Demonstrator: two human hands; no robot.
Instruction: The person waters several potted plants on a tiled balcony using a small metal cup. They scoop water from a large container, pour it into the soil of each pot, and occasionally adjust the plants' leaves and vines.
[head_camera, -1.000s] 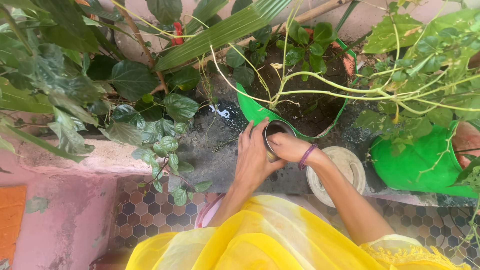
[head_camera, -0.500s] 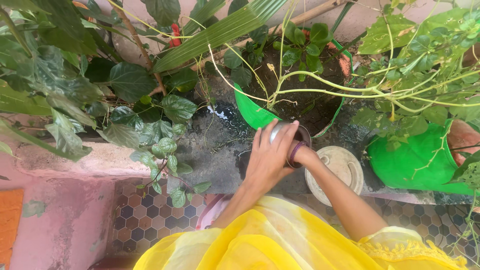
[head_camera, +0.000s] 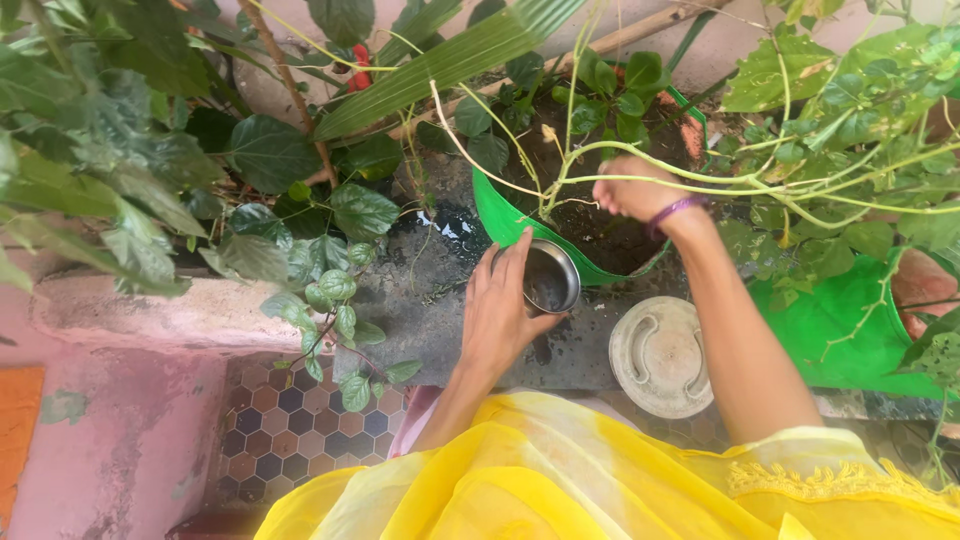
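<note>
Hexagon-tiled floor (head_camera: 290, 420) below, then a dark wet stone ledge (head_camera: 420, 300) crowded with potted plants. Nearest to us is our yellow garment (head_camera: 560, 480), hiding the lap.

Left hand (head_camera: 500, 315) is wrapped around the side of a small steel cup (head_camera: 550, 277), fingers closed on its wall; the cup sits tilted at the ledge edge, touching the rim of the green grow bag (head_camera: 500, 220). Its inside looks dark and wet; we cannot tell how much is left in it.

Just right of the cup lies a round pale lid (head_camera: 660, 355), flat on the ledge, untouched.

Farther out, right hand (head_camera: 632, 192) is over the soil (head_camera: 600, 225) inside the bag, among thin pale-green vine stems (head_camera: 680, 165). Fingers look curled together, but whether they pinch anything we cannot tell; stems cross in front.

Risks, as we judge them:
- the cup is held by one hand at a slant on a wet edge, so it could slip or tip its contents onto the ledge instead of the soil
- the right forearm passes under and through the vines; a quick pull could snap a stem
- the grow bag wall is soft, so leaning the cup on it may fold the rim
- the lid sits close to the ledge edge, so an elbow nudge may drop it to the tiles
</note>
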